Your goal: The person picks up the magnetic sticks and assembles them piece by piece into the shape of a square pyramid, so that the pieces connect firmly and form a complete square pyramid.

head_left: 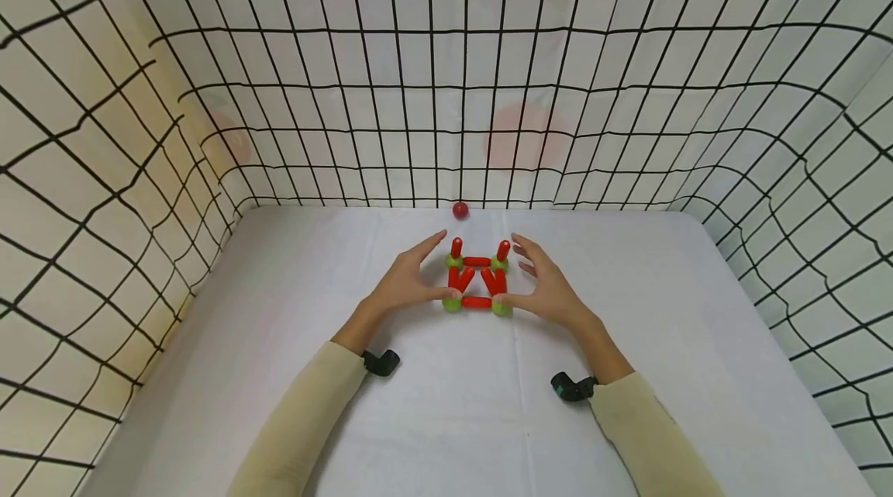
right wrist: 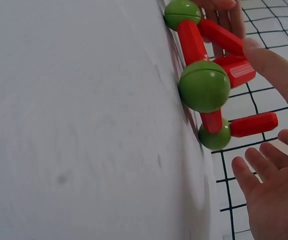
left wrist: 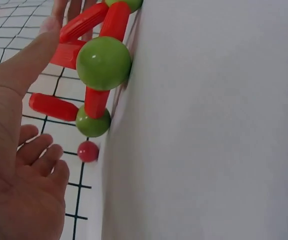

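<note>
A small toy frame of red sticks (head_left: 477, 301) joined by green balls (head_left: 452, 302) lies on the white surface; some sticks jut upward from it. My left hand (head_left: 405, 282) is at its left side, fingers spread, thumb close to the front left ball. On the opposite side, my right hand (head_left: 549, 289) mirrors this, with its thumb by the front right ball. In the left wrist view, the thumb tip overlaps an upright red stick (left wrist: 66, 53) above the near green ball (left wrist: 103, 63). The right wrist view has the thumb at the end of a red stick (right wrist: 236, 71).
A red ball (head_left: 460, 210) sits behind the frame, near the back edge of the white surface (head_left: 446, 412). Black grid netting (head_left: 412, 86) rises at the back and both sides. Each wrist carries a small black camera (head_left: 380, 363).
</note>
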Motion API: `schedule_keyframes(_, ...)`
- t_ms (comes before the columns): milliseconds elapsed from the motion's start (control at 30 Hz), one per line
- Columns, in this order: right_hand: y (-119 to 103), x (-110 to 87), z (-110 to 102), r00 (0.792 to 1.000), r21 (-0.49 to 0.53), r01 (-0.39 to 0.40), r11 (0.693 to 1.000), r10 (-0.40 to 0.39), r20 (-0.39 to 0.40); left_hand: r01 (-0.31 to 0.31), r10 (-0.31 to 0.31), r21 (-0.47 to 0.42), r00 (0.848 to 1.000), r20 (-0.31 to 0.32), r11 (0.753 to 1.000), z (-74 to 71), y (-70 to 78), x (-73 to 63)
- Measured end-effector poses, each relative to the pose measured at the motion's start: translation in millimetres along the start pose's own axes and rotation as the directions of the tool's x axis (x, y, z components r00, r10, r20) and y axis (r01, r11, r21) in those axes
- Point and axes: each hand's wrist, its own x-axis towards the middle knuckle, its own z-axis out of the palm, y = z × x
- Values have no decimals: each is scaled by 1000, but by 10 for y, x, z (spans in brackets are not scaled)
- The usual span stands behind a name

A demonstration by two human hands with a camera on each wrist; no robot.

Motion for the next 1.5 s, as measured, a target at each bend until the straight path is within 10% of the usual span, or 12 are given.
schedule_keyframes(1067, 32, -10, 134, 990, -112, 80, 990, -66, 125, -259, 259, -17, 966, 26, 966, 169, 27, 45)
schedule_keyframes(1500, -25, -15, 159, 990, -158, 60, 986, -38, 137, -252, 253, -15, 967, 35, 968, 176, 2, 69)
